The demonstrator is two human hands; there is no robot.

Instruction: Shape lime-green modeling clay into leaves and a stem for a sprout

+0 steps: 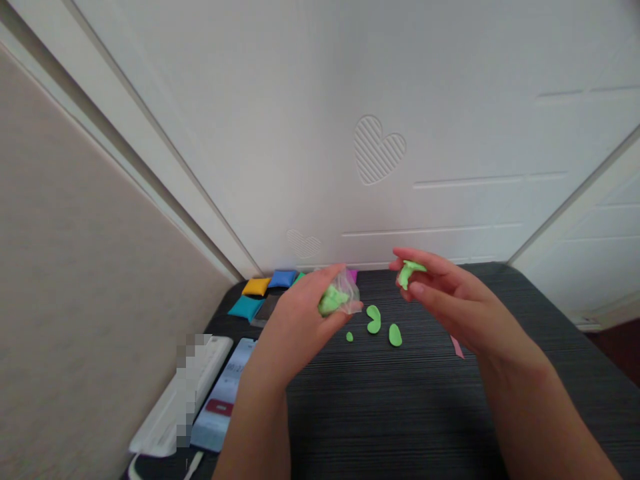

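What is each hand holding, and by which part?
The left hand grips a clear bag of green material by its sides; the right hand pinches a green scrap, apparently low down, exact contact hidden.

Beyond the grip stands a white panel (280,133), which has a striped heart (380,152) and straight lines in relief. To the left of the grip rises a beige wall (75,267). Below the grip lies a black, finely lined tabletop (390,413). Far right of the grip, a dark red surface (623,348) shows. The light is soft.
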